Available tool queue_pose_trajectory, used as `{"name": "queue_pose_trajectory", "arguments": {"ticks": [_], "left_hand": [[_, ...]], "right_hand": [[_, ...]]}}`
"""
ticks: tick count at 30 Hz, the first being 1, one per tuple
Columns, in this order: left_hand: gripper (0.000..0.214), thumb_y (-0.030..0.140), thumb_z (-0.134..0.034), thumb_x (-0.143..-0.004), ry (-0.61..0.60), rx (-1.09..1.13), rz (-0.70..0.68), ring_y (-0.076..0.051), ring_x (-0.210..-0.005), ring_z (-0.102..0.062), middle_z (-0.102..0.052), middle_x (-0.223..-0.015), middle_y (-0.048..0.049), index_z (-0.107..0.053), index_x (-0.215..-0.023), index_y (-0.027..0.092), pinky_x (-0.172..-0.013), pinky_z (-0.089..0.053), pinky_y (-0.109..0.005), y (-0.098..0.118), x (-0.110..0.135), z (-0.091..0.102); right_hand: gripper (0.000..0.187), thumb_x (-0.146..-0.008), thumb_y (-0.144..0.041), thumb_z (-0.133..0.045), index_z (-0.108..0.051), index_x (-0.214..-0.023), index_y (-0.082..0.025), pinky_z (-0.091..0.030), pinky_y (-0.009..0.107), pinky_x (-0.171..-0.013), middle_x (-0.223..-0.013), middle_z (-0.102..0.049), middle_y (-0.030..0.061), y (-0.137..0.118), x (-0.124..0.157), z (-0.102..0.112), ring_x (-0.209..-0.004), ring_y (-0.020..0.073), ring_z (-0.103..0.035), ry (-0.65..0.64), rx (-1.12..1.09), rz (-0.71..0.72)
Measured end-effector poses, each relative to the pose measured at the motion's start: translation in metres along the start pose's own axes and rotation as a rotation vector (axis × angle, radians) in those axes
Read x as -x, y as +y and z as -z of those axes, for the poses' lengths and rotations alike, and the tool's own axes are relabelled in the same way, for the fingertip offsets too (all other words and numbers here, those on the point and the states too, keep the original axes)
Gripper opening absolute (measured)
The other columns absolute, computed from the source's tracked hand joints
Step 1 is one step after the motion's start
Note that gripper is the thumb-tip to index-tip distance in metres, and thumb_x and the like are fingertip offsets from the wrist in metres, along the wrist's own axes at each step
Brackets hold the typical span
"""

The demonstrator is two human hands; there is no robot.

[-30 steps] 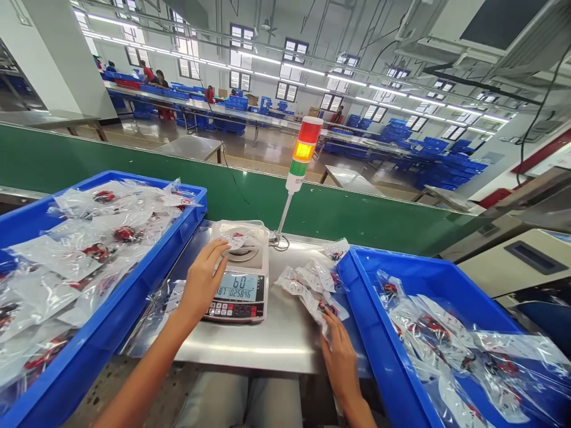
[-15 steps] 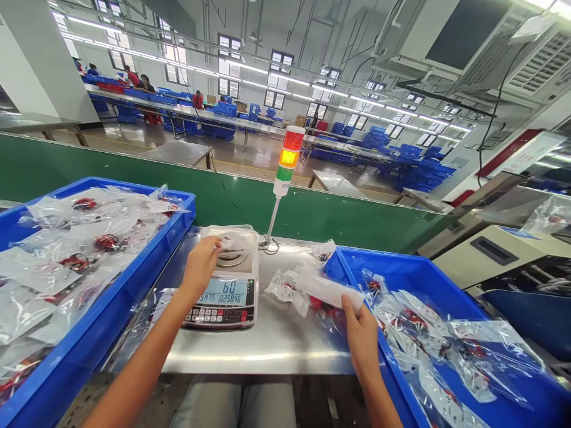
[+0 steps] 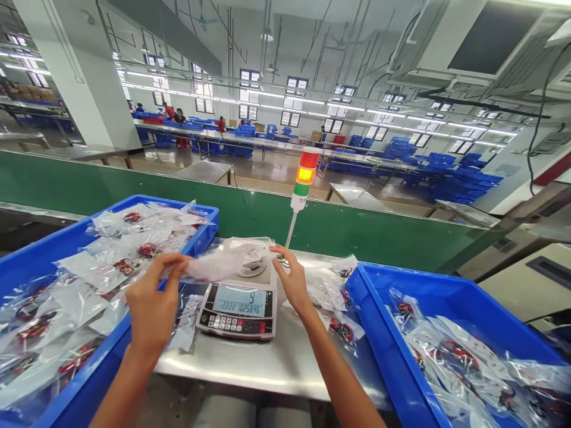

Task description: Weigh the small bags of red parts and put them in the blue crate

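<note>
A clear plastic bag (image 3: 214, 266) is suspended between the left bin and the weighing pan, blurred along its length. The left hand (image 3: 154, 303) grips its near end, fingers pinched together on the plastic. Whether its far end touches the scale (image 3: 238, 315) cannot be determined. A small packet (image 3: 254, 255) sits on the pan. The right hand (image 3: 292, 285) is at the pan's right edge; it cannot be told whether its fingers hold anything. The display shows 9 on its upper line (0.25846 at lower right).

The scale stands on a metal surface (image 3: 232, 371), with a loose bag (image 3: 186, 321) just left of it and further bags (image 3: 343, 327) to its right. A blue left bin (image 3: 213, 221) and a blue right bin (image 3: 379, 339) flank it, both containing bagged parts. Behind, a signal tower (image 3: 306, 175) is lit amber before a green panel (image 3: 250, 208).
</note>
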State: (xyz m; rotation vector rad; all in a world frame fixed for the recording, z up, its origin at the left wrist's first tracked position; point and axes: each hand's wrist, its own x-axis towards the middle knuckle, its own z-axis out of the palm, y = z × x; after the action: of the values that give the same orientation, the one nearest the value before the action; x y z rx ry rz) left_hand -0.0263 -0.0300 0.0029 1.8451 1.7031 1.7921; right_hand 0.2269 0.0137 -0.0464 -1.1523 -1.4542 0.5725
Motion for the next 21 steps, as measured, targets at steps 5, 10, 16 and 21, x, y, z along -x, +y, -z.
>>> {"name": "queue_pose_trajectory", "arguments": {"ticks": [5,10,16,21], "left_hand": [[0.019,0.037,-0.053,-0.093,-0.446,0.138,0.066,-0.015,-0.066,-0.069,-0.073,-0.076,0.004,-0.065,-0.086,0.025,-0.063,-0.053,-0.023,0.007,0.075,-0.026],[0.02,0.025,-0.046,-0.095,-0.665,0.141,0.083,-0.021,-0.084,-0.074,-0.076,-0.092,-0.0021,-0.065,-0.098,0.023,-0.073,-0.06,-0.032,0.003,0.154,-0.071],[0.026,0.018,-0.045,-0.097,-0.619,0.123,-0.167,-0.021,-0.109,-0.069,-0.071,-0.115,-0.0057,-0.063,-0.114,0.024,-0.092,-0.061,-0.037,0.003,0.197,-0.084],[0.024,0.016,-0.045,-0.098,-0.65,0.154,-0.247,-0.021,-0.102,-0.07,-0.072,-0.109,-0.0048,-0.065,-0.109,0.024,-0.083,-0.062,-0.035,0.004,0.203,-0.084]], "right_hand": [[0.06,-0.092,-0.072,-0.045,-0.064,-0.126,-0.026,-0.059,0.041,-0.084,-0.11,-0.074,0.0087,-0.008,0.099,0.035,-0.102,0.0269,-0.07,-0.283,-0.33,-0.355],[0.068,-0.071,-0.064,-0.077,-0.058,-0.123,-0.024,-0.053,0.029,-0.044,-0.073,-0.069,0.0006,0.039,0.18,0.067,-0.062,0.0225,-0.068,-0.166,-0.291,-0.726],[0.06,-0.07,-0.067,-0.072,-0.062,-0.109,-0.021,-0.054,0.032,-0.044,-0.073,-0.069,0.0031,0.08,0.199,0.085,-0.066,0.0257,-0.068,0.135,0.026,-0.721],[0.044,-0.09,-0.059,-0.052,-0.07,-0.105,-0.022,-0.055,0.039,-0.068,-0.089,-0.074,0.0083,0.07,0.181,0.091,-0.071,0.0247,-0.067,0.138,0.492,-0.462]]}}
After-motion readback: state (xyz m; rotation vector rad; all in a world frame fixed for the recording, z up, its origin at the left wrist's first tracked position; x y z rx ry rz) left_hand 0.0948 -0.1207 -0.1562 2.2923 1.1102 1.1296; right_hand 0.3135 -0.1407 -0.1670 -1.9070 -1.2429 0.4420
